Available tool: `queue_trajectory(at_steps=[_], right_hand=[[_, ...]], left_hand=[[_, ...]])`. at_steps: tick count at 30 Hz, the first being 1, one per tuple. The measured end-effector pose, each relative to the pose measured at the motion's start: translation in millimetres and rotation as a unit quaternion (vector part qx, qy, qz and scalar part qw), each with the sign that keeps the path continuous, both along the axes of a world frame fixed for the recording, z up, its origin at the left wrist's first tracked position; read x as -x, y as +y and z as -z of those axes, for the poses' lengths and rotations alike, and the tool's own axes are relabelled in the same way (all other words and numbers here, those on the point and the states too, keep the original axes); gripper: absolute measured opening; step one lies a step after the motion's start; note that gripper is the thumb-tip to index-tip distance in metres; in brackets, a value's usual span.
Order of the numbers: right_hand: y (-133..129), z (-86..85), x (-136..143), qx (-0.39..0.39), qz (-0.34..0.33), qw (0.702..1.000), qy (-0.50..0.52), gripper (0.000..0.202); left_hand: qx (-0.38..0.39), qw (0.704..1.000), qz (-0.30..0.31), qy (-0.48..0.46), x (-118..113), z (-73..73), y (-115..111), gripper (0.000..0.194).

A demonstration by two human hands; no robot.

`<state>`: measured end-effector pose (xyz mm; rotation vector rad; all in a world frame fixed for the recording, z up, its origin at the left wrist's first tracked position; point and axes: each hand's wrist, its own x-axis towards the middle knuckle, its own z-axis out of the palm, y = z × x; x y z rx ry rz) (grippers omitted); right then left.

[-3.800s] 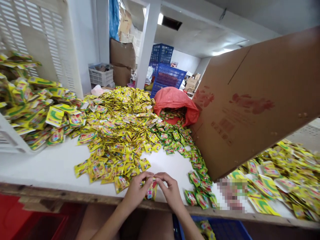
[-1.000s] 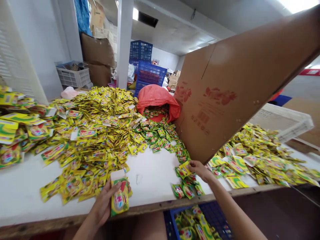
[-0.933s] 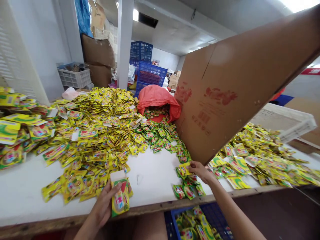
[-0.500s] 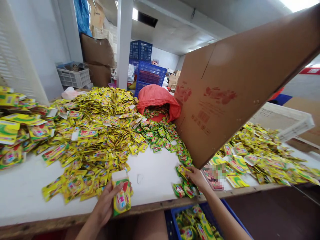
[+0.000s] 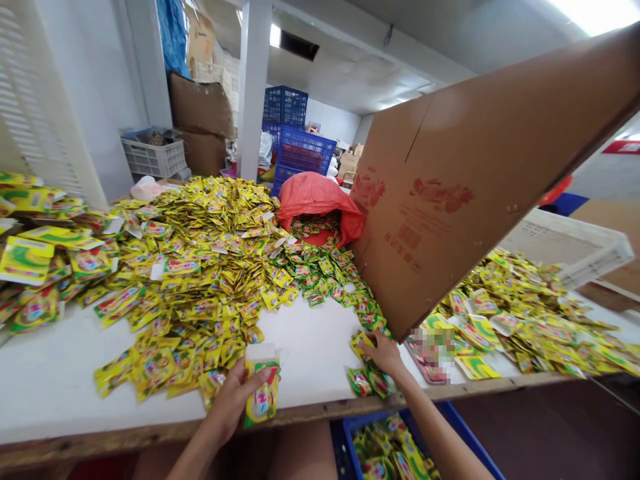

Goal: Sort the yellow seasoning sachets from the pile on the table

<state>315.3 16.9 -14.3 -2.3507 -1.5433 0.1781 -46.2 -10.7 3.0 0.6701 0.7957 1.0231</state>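
Glossy plastic packets (image 5: pixel 200 280), matt brown cardboard (image 5: pixel 425 193), rough wooden table edge (image 5: pixel 310 411).

Printed packet (image 5: pixel 263 395) in left hand (image 5: pixel 234 399); yellow sachet (image 5: pixel 361 345) in right hand (image 5: pixel 385 355), beside green sachets (image 5: pixel 360 382).

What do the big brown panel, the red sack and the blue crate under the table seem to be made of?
The brown panel looks like matte corrugated cardboard, with straight edges and printed red marks. The red sack seems thin woven plastic or cloth, softly creased. The blue crate is probably hard plastic, judging by its smooth, slightly shiny rim.
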Motion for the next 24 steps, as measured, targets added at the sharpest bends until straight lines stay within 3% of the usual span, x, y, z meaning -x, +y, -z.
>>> queue_trajectory(at_steps=[12,18,24], right_hand=[[-21,-12.5,53,-0.117,-0.129,0.984,-0.033,0.021],[-30,-1.6,59,-0.188,-0.128,0.971,-0.071,0.024],[-33,8.3,54,-0.194,-0.095,0.976,0.022,0.025]], left_hand=[[-0.092,0.990,0.078,0.077,-22,-7.1,12,0.034],[-0.118,0.985,0.088,0.091,-22,-6.2,12,0.034],[-0.100,0.988,0.074,0.091,-25,-5.9,12,0.033]])
